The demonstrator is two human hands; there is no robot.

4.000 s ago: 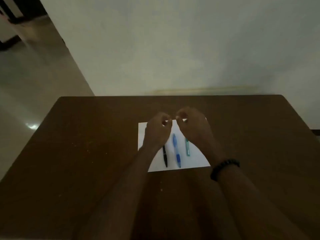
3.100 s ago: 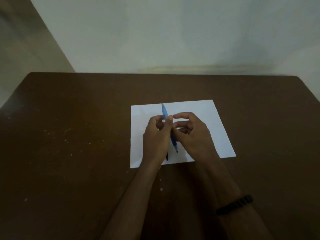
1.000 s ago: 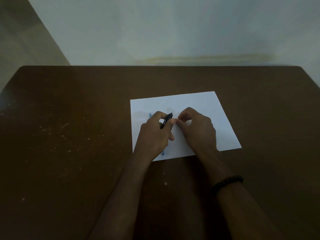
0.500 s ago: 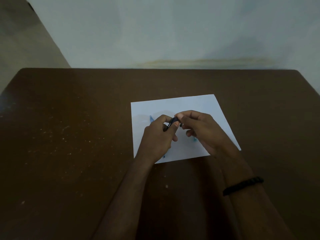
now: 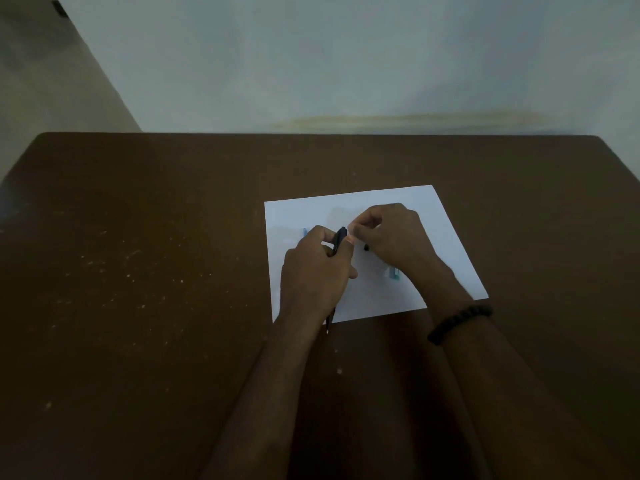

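The left hand [image 5: 317,271] is curled round the black pen [image 5: 338,239], tilted over the near left corner of the paper [image 5: 446,237], and a small dark part [image 5: 366,247], perhaps its cap, is pinched by the right hand [image 5: 391,237]. If pinched too lightly, it could be dropped and lost on the dark tabletop [image 5: 138,271].

The left hand [image 5: 315,271] is covering most of the black pen [image 5: 339,237] and a blue pen [image 5: 304,232], while the right hand [image 5: 391,237] is hiding most of a teal pen [image 5: 393,274].
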